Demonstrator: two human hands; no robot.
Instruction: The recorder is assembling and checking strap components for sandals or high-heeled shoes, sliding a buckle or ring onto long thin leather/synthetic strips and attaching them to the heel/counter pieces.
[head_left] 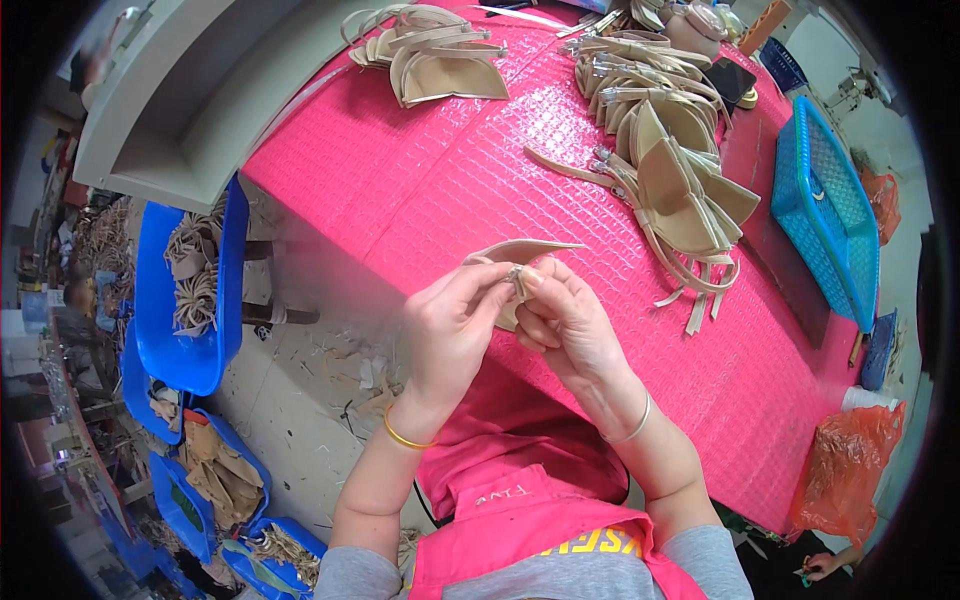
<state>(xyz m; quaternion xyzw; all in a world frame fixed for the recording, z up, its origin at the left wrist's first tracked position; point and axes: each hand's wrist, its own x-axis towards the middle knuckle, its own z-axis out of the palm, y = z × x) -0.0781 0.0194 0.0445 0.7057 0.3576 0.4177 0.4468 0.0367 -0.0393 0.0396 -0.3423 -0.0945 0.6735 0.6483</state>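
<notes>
Clock centred on the hands, 12 at picture top. Left hand (450,305) and right hand (568,312) meet fingertip to fingertip, both closed in a pinch on a small shiny buckle (515,279). Buckle sits right between the thumbs. Beige piece (520,248) lies just behind the fingers at 12, long axis roughly 9 to 3, pointed tip toward 2 and over the right fingers, so right hand is nearer that tip. Piece's other end is behind the left fingers; can't tell how it joins the buckle. Buckle's exact facing too small to tell.

Room: pink table (420,190) surface spreads from 11 round to 1, between hands and piles. Small pile (450,78) of beige parts at 11 to 12, well apart; long pile (685,195) at 1 to 2, nearer the right hand, its loose straps hanging toward 3. Turquoise basket (790,180) past it, between 2 and 3. Table's side edge runs from 10 in toward the left wrist; front edge passes under the forearms toward 4. Off that side, blue bin (185,360) at 9. Red bag (850,470) at 4, by the table's edge.
</notes>
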